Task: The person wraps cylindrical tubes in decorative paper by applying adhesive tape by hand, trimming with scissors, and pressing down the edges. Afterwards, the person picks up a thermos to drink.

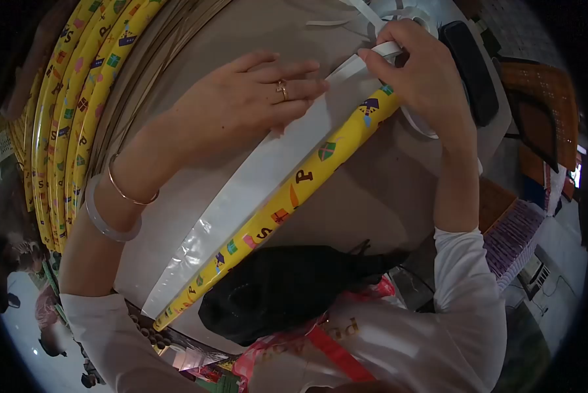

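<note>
A long yellow printed roll with letters and colourful pictures lies diagonally across the table, its white sheet edge unrolled along its upper side. My left hand, wearing a ring, lies on the white sheet with its fingers stretched out and holds nothing. At the upper end of the roll, my right hand is closed, thumb and fingers pinching a white strip at the sheet's end. That hand also covers the tip of the roll.
Several finished-looking yellow rolls lie bundled at the left, beside thin brown sticks. More white strips curl at the top. A dark phone-like object is right of my right hand. A black cloth bundle sits close to my body.
</note>
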A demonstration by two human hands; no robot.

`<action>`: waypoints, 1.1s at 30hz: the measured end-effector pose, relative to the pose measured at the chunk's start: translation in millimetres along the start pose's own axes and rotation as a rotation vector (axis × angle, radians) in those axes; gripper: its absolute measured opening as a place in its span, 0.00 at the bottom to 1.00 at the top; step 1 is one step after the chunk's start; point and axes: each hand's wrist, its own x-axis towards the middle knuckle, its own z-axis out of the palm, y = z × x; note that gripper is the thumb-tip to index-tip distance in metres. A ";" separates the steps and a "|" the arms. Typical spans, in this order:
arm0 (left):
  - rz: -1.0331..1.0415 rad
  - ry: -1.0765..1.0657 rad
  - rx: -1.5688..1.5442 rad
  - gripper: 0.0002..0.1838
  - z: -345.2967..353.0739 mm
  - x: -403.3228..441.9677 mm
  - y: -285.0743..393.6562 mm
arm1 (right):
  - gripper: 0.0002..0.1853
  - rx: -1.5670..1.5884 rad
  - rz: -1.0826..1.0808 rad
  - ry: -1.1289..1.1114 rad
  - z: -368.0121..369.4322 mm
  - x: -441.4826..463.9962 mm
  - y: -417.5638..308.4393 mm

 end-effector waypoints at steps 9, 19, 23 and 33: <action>-0.013 -0.042 0.038 0.12 -3.7 3.3 2.3 | 0.15 -0.151 -0.037 0.074 4.4 0.9 1.2; -0.013 -0.031 0.028 0.14 -2.6 3.6 2.1 | 0.15 -0.131 -0.073 0.095 7.8 2.7 6.2; -0.018 -0.017 0.013 0.14 -3.0 5.0 2.4 | 0.16 -0.159 -0.085 0.093 7.4 3.5 10.0; -0.070 0.034 -0.106 0.21 -3.8 32.2 -1.8 | 0.16 -0.127 -0.081 0.091 5.4 3.1 9.7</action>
